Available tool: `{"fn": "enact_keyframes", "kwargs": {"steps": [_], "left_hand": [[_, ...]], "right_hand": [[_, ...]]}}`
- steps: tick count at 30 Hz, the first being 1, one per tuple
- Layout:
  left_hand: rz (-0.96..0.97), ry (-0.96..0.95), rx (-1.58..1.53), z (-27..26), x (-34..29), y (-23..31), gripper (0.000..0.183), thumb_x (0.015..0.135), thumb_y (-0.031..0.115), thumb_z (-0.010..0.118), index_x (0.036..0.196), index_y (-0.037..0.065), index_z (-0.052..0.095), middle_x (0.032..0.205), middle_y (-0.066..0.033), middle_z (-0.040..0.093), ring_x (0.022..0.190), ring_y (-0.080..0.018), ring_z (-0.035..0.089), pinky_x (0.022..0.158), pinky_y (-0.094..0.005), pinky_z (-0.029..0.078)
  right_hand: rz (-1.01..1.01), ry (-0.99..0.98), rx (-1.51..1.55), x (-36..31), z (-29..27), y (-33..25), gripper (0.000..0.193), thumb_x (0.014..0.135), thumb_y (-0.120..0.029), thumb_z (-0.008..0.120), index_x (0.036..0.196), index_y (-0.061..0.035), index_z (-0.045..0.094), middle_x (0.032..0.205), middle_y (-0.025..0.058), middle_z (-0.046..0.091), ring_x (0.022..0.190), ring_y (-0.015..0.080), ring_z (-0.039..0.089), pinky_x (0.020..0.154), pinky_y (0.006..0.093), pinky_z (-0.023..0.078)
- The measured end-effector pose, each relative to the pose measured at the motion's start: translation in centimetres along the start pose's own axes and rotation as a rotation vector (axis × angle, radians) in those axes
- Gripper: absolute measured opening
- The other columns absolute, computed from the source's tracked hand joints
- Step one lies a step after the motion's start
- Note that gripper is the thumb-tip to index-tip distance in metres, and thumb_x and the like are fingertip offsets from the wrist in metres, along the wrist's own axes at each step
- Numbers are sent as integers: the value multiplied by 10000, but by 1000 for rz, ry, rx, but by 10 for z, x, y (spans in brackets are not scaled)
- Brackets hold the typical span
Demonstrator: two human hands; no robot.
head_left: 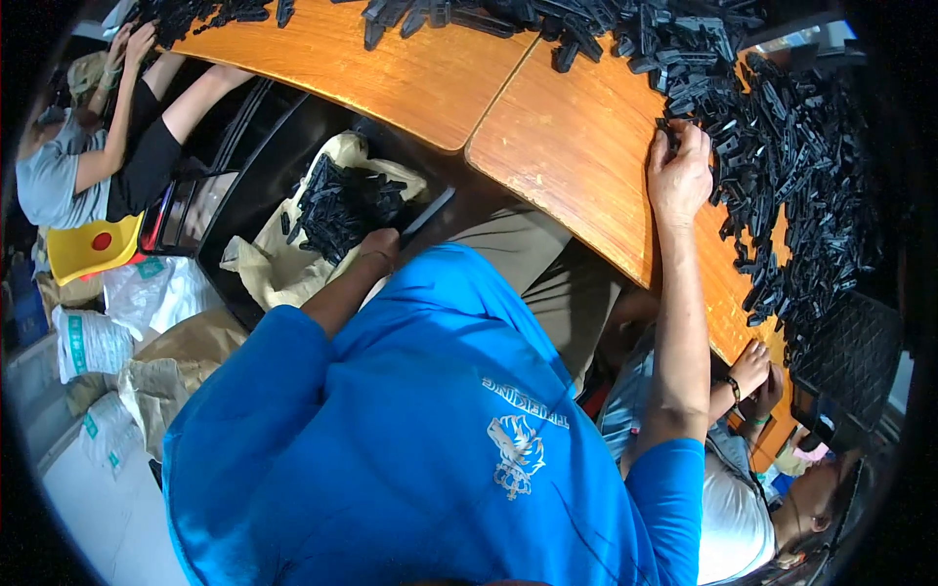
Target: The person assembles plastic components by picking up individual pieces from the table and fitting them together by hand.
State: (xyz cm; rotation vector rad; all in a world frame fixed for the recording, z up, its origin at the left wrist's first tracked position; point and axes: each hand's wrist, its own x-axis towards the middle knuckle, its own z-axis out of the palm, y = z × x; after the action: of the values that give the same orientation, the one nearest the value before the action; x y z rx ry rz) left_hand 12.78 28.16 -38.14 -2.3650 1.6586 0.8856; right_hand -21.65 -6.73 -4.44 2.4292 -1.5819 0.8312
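Observation:
My right hand [681, 176] rests at the near edge of a big heap of small black plastic parts [801, 186] on the wooden table [576, 166]. Its fingers curl down and pinch a black plastic part, mostly hidden beneath them. Low on the left, my left hand [383, 242] is beside an open beige sack [269, 264], close to the black parts [342, 205] piled inside it. The left fingers are hidden, so I cannot make out whether they hold anything.
More black parts [469, 18] lie along the table's far side. A seam divides the tabletop. Another person's hand [750, 369] is at the table on the right; a second person sits far left. A yellow plastic stool [93, 249] and white bags [93, 342] stand at left.

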Motion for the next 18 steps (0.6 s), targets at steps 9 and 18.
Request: {"fn": "enact_keyframes", "kwargs": {"steps": [9,18], "left_hand": [[-88,-191,-96,-18,3,4,197,866,259,774,938,77,799,1074,-207,790,1098,-439,746,957,-529,596],[712,-174,-235,-330,-85,144,328,912,424,746,885,97,768,852,-154,748,843,-349,747,747,-485,557]], "right_hand": [[5,30,76,1,-2,2,208,967,-204,775,1133,-107,696,1050,125,710,925,337,737,773,438,591],[-78,46,66,-10,-11,-4,250,1001,-139,706,1250,-135,690,1026,152,709,871,378,726,729,459,600]]}}
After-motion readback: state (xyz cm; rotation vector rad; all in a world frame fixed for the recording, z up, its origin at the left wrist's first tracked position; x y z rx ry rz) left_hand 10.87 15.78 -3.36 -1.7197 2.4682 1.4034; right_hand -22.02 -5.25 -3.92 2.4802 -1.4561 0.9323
